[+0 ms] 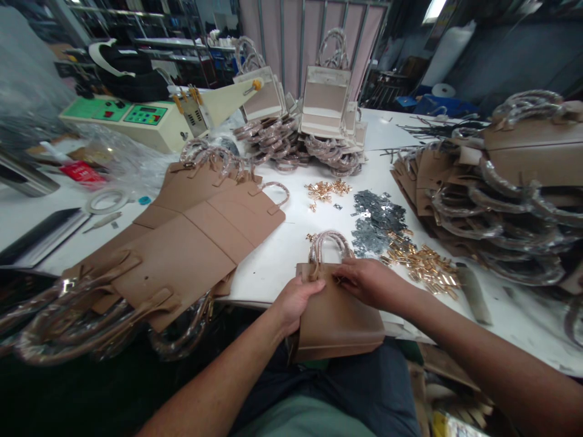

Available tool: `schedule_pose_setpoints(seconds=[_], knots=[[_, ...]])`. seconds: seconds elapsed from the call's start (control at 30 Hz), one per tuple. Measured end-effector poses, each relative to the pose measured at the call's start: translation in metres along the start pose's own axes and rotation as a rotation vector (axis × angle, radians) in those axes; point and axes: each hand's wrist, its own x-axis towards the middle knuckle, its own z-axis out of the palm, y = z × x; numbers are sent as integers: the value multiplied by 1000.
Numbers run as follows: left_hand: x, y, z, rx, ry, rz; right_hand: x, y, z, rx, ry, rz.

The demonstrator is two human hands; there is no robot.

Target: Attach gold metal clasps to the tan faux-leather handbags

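A brown handbag panel (pixel 339 325) with plastic-wrapped loop handles (pixel 334 238) rests against the table edge, over my lap. My left hand (pixel 294 302) grips its left side, thumb lying on the front face below the handle. With fingers pinched together, my right hand (pixel 367 280) is at the upper right of the panel, near the handle base; whatever is between its fingertips is too small to make out. Beyond the panel lie a heap of grey metal plates (pixel 378 221), gold metal fittings (pixel 423 267) and smaller gold pieces (pixel 325 190).
Brown bag panels (pixel 195 243) are stacked on the left, overhanging the table edge. More wrapped-handle panels (pixel 496 200) pile up at right. A cream machine (pixel 132 121) stands back left, beside a tape roll (pixel 107 201). Pale panels (pixel 325 100) stand at the back.
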Motion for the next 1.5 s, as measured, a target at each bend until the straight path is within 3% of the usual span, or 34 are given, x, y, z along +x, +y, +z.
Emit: schedule_pose_setpoints(seconds=[0.13,0.37,0.6,0.73,0.83,1.0,1.17,1.5], knots=[[0,0,1,10,-8,7,-10,-6,11,-95,89,90],[-1,-2,1,27,-7,30,-3,1,-1,-132,20,-59],[-2,-2,2,56,14,26,4,8,2,129,78,-15],[-1,-2,2,58,13,36,5,9,5,53,33,-63],[0,-3,2,67,22,42,-1,4,14,-29,79,1],[-2,-4,2,65,12,53,-10,2,20,152,159,46],[-8,-5,6,55,20,82,-7,4,7,269,136,59],[-6,-5,6,39,17,99,2,-5,6,145,79,101]])
